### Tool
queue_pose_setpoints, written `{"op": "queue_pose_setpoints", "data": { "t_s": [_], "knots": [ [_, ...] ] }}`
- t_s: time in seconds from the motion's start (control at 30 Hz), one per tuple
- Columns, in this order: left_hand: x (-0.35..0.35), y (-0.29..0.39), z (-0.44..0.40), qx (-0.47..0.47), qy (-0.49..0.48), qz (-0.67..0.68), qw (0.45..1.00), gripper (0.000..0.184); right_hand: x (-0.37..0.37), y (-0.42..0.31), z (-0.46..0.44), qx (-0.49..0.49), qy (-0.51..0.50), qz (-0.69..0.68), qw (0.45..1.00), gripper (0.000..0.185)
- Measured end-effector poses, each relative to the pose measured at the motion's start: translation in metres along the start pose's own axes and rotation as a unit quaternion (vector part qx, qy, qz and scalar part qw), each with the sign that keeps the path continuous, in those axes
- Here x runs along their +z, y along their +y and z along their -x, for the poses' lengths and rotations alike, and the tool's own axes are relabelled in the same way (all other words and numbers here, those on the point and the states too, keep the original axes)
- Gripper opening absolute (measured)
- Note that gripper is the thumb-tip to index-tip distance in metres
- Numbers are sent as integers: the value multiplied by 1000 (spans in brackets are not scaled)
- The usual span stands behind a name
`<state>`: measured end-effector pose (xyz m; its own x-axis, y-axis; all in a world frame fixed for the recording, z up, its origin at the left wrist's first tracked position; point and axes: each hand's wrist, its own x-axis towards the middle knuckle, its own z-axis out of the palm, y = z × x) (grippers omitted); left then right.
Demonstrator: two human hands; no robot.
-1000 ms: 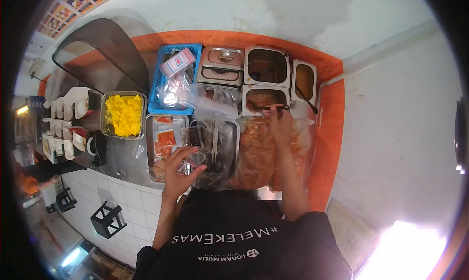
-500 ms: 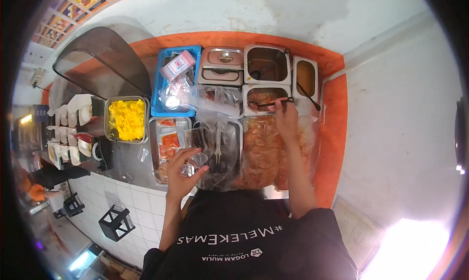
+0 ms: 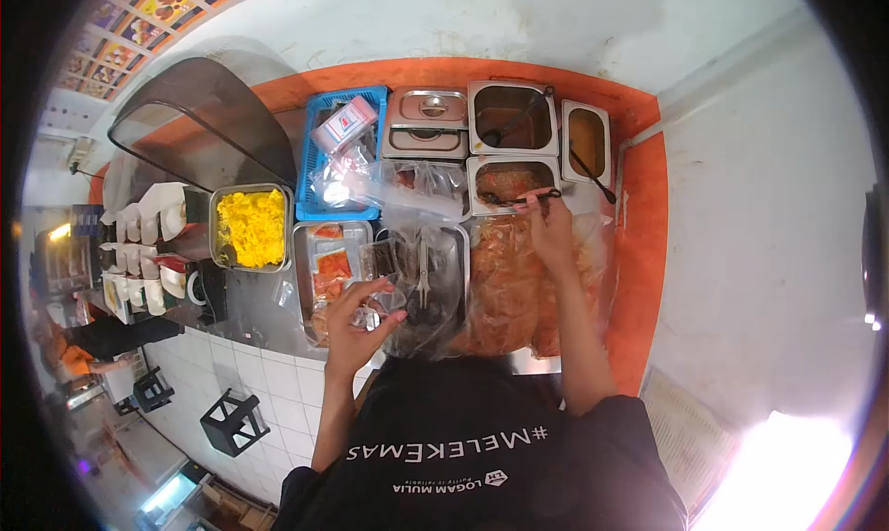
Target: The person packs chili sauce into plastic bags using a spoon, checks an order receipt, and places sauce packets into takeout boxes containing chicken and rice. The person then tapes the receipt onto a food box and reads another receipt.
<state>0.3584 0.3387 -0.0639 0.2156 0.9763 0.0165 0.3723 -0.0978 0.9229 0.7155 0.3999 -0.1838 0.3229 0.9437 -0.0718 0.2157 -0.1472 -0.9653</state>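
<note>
My right hand (image 3: 548, 224) is closed on the handle of a dark ladle (image 3: 500, 199). The ladle's head rests in a steel pan (image 3: 475, 181) of reddish-brown chunky sauce (image 3: 514, 178). Lower left, my left hand (image 3: 354, 327) holds a small clear plastic container (image 3: 394, 298) between thumb and fingers; I cannot tell whether it is a cup or a bag. It is over the left part of a steel tray in which scissors (image 3: 424, 281) lie under clear plastic. To its left a tray (image 3: 306, 276) holds orange-red packets (image 3: 331, 270).
Behind are a blue basket (image 3: 304, 174) with plastic packs, lidded steel pans (image 3: 431, 110), and two sauce pans with ladles, one brown (image 3: 514, 114), one yellowish (image 3: 583, 133). Large bags of orange food (image 3: 500, 290) lie before me. Yellow food (image 3: 250, 227) fills a left container. Another person (image 3: 93, 341) stands far left.
The whole view has shifted slightly to the right. My right hand still grips the ladle in the sauce pan, and my left hand keeps its hold on the clear plastic container.
</note>
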Motion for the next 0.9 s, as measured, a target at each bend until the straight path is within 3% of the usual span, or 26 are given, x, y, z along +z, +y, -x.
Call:
{"op": "queue_pose_setpoints", "data": {
  "t_s": [0.1, 0.2, 0.27, 0.4, 0.5, 0.6, 0.67, 0.7, 0.8, 0.9],
  "knots": [
    [0, 2, 0, -13, 0, 7, 1000, 55, -3, -15, 0, 21, 75, -27, 997, 27],
    [-1, 2, 0, -2, -12, -22, 1000, 53, 3, -9, 5, 52, 60, -88, 993, 27],
    [-3, 7, -1, 16, -20, -64, 998, 49, 5, 0, 2, 3, 55, -103, 993, 28],
    [0, 6, -1, -3, -13, -31, 999, 51, 5, 13, 3, 1, 128, -88, 988, 27],
    [3, 7, -1, 5, 1, -17, 1000, 53, 14, 16, 7, -2, 89, -135, 987, 26],
    [8, 9, -8, -10, 17, 14, 1000, 56, 12, 20, 9, 15, 173, -150, 973, 28],
    [9, 6, -4, -44, 40, 58, 997, 57, 15, 14, 15, 72, 133, -141, 978, 28],
    [6, 6, -5, -27, 28, 31, 999, 58, 16, 13, 18, 102, 114, -135, 979, 28],
    [1, 9, -11, 22, 11, -41, 999, 60, 21, 33, 15, 71, 170, -220, 958, 29],
    [1, 7, -17, 58, 14, -73, 995, 61, 19, 13, 16, 140, 205, -315, 916, 29]
  ]
}}
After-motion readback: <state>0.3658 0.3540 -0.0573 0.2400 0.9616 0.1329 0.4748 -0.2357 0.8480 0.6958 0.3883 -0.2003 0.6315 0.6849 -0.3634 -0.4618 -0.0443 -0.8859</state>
